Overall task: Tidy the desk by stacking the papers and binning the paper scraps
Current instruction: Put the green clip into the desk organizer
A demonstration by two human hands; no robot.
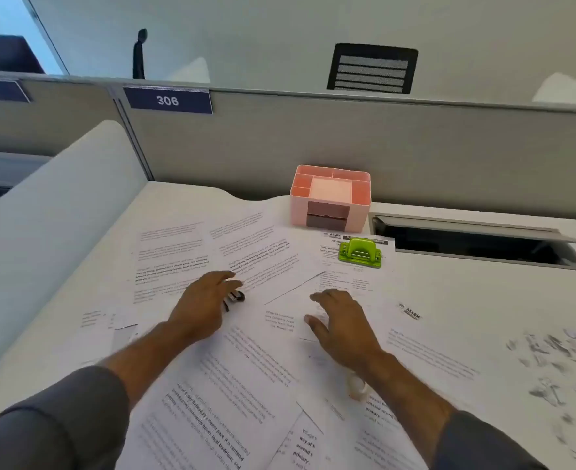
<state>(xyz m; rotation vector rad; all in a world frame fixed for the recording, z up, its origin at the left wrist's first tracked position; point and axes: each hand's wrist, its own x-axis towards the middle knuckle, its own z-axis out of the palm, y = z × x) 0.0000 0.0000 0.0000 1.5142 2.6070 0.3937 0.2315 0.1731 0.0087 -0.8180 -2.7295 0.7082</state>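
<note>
Printed papers [245, 262] lie spread and overlapping across the white desk [466, 293], from its left edge past the middle. The left hand [202, 305] is stretched out over them, palm down, fingers straight and loosely spread, gripping nothing; a small dark object [235, 297], too blurred to name, lies on the sheets just under its fingertips. Near it to the right, the right hand [342, 322] hovers or rests flat on the same spread, fingers relaxed and holding nothing, so the sheets lie beneath both palms rather than in either grasp. Behind the right hand a green hole punch [360, 253] sits on a printed sheet, and a pink desk organiser [330, 197] stands by the partition. Far right, well apart from both hands, paper scraps [551, 361] lie scattered on the desk
</note>
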